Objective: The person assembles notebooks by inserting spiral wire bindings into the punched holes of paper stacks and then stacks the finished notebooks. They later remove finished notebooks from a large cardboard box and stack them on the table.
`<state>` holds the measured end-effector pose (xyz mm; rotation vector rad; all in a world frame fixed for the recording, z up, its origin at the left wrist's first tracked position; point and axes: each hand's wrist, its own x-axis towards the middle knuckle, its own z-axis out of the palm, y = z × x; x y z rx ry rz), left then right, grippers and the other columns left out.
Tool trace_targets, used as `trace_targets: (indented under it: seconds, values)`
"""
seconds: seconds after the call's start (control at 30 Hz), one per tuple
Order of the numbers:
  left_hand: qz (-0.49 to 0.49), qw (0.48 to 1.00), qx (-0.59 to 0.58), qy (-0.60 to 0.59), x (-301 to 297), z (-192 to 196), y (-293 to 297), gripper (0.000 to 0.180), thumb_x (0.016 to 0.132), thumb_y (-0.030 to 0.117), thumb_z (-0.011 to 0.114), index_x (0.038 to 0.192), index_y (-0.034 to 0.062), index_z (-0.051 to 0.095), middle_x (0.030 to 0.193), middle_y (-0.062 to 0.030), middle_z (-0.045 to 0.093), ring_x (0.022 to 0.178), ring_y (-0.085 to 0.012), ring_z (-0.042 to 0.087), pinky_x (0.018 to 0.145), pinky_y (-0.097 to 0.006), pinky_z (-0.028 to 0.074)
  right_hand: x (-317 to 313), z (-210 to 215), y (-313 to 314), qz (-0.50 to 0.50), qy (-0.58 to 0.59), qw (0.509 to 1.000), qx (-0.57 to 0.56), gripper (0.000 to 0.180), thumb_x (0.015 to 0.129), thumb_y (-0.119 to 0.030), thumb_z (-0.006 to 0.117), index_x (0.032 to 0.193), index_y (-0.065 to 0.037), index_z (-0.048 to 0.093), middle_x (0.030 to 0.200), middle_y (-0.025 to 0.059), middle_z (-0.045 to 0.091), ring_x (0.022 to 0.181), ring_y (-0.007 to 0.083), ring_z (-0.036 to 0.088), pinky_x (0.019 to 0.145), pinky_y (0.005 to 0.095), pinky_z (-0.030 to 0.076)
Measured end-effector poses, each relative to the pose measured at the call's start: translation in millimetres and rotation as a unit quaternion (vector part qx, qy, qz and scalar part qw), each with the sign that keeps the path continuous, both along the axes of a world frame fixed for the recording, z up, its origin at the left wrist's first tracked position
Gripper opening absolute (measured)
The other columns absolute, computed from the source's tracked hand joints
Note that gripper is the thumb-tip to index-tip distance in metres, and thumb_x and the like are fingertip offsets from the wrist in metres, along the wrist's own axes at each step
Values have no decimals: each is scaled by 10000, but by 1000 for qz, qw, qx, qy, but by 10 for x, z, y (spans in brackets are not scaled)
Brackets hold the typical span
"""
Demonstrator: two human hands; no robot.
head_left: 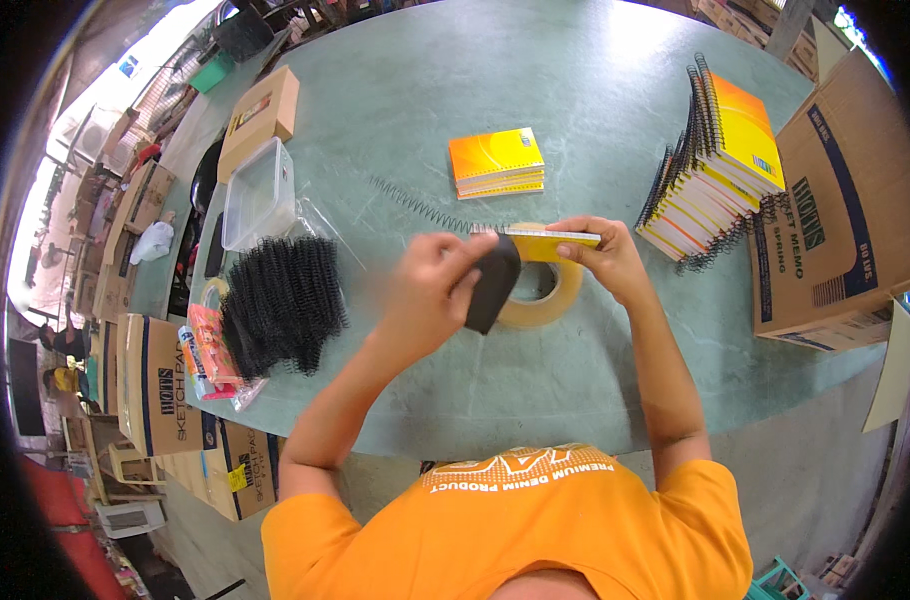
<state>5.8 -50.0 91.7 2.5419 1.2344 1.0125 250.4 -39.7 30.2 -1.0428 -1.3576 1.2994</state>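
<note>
The left hand (430,290) was closed around a dark, smooth, rounded tool (493,283), its fingers pressed together on it. The right hand (603,258) pinched the right end of a thin yellow notebook (547,243), held flat above a ring of tan tape (541,296) on the table (575,120). A wire spiral (420,208) lay from the notebook's left edge out across the table. Behind the hands the green, slightly marbled surface was open up to a small stack of orange notebooks (496,162). At right stood a leaning row of spiral-bound notebooks (720,160) beside a cardboard box (840,200). At left lay a heap of black coils (280,300) and a clear plastic container (259,192).
</note>
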Motion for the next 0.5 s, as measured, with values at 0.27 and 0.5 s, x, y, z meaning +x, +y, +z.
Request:
trace_targets:
  seconds: [0.27,0.5]
  values:
    - [12,1000,-18,-11,16,78,30,420,751,23,649,1156,114,586,924,-87,590,839,-207,594,742,-293,467,-180,-67,-4,3,69,998,15,235,830,-32,612,1061,11,620,979,49,660,897,101,593,822,244,468]
    - [-26,996,-86,2,122,145,-9,347,738,-28,633,1079,31,599,919,-89,581,865,-200,587,759,-297,464,-127,-62,-38,18,35,999,14,222,829,-19,614,1050,-4,630,983,37,657,897,85,578,816,240,463]
